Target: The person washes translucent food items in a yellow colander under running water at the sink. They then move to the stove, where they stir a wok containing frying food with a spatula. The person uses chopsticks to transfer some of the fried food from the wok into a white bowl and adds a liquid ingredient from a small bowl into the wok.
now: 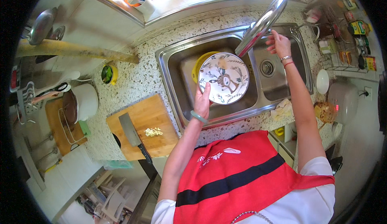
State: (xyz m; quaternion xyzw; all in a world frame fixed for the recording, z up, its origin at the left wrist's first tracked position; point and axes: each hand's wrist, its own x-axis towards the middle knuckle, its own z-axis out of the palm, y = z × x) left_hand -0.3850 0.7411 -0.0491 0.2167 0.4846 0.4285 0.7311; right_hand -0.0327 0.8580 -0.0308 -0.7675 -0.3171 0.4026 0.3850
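Over the sink [182,77] is a round white plate [224,79], apparently deer-patterned.

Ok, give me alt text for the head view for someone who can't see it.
A person's left hand holds a white patterned plate over a double sink, the right hand beside the faucet. A cleaver lies on a wooden board to the left.

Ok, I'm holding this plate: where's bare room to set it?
Speckled counter is bare between the yellow cup and double sink, beyond the cutting board; a thin strip fronts the sink. Crowded: that board, with cleaver and chopped bits, and around the white bowl.
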